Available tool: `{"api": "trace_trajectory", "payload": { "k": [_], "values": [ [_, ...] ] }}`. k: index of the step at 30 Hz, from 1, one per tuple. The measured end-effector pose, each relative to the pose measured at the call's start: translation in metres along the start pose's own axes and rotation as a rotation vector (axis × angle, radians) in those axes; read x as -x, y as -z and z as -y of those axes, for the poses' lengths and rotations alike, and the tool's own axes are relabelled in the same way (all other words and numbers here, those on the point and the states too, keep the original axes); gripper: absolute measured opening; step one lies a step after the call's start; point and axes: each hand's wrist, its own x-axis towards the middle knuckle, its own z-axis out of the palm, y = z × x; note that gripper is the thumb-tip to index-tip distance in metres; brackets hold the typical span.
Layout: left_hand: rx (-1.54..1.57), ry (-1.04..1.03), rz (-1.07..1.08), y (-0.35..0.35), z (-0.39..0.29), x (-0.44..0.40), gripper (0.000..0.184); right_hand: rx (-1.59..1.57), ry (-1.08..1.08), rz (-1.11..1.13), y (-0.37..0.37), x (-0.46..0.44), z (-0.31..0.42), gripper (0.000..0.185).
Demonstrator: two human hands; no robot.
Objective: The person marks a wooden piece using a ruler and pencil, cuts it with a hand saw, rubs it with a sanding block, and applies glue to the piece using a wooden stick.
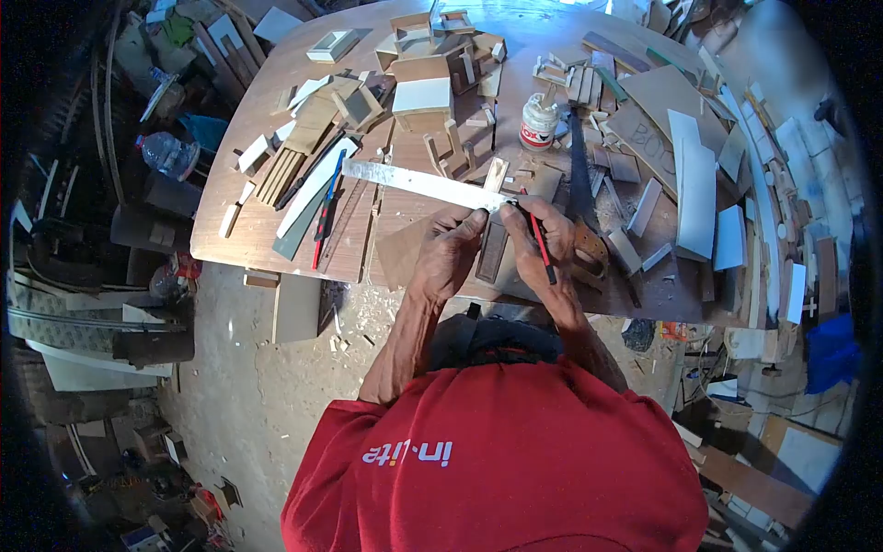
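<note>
My left hand (pixel 451 248) is closed, its thumb and fingers pinching a long, flat, pale ruler (pixel 414 180) near its right end. A small light wooden strip (pixel 497 173) stands out crosswise beyond the ruler, close to both thumbs. My right hand (pixel 541 235) is closed at the same end of the ruler, with a red pencil (pixel 540 241) between its fingers. Whether the right fingers also grip the wooden strip is hidden. Under the hands lies a dark, grooved wooden piece (pixel 492 253) near the table edge.
The wooden table (pixel 230 207) carries a white jar (pixel 538 122), small wooden boxes (pixel 422 101) and a handsaw (pixel 579 175) beside my right hand. A red-and-black cutter (pixel 324 225) lies to the left. Boards (pixel 694 184) and offcuts crowd the right side.
</note>
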Motion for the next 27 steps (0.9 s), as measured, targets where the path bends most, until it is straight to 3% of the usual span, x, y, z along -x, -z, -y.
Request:
{"api": "trace_trajectory", "payload": {
  "k": [5,7,11,16,18,21,25,27],
  "values": [
    [0.058,0.039,0.048,-0.016,-0.008,0.0,0.036,-0.056,-0.136,0.051,0.011,-0.01,0.015,0.026],
    [0.039,0.049,0.097,-0.007,-0.003,-0.001,0.034,-0.09,-0.202,0.087,0.014,-0.012,0.01,0.024],
    [0.103,0.001,0.083,-0.003,-0.002,0.002,0.021,-0.019,-0.048,0.05,0.011,-0.007,0.006,0.02],
    [0.188,-0.02,-0.01,-0.013,0.002,0.001,0.005,-0.045,-0.009,0.03,0.009,-0.01,0.01,0.018],
    [0.101,-0.011,-0.12,-0.022,0.001,0.001,0.017,-0.045,0.02,0.025,0.01,-0.012,0.014,0.018],
    [0.087,-0.012,-0.149,-0.021,0.005,0.0,0.021,-0.05,-0.03,0.036,0.008,-0.011,0.019,0.019],
    [0.089,0.008,-0.072,-0.015,0.004,0.003,0.018,-0.075,-0.015,0.063,0.006,-0.009,0.01,0.021],
    [0.108,-0.036,-0.157,-0.024,0.007,0.003,0.014,-0.053,-0.043,0.107,0.008,-0.008,0.012,0.021]
  ]
}}
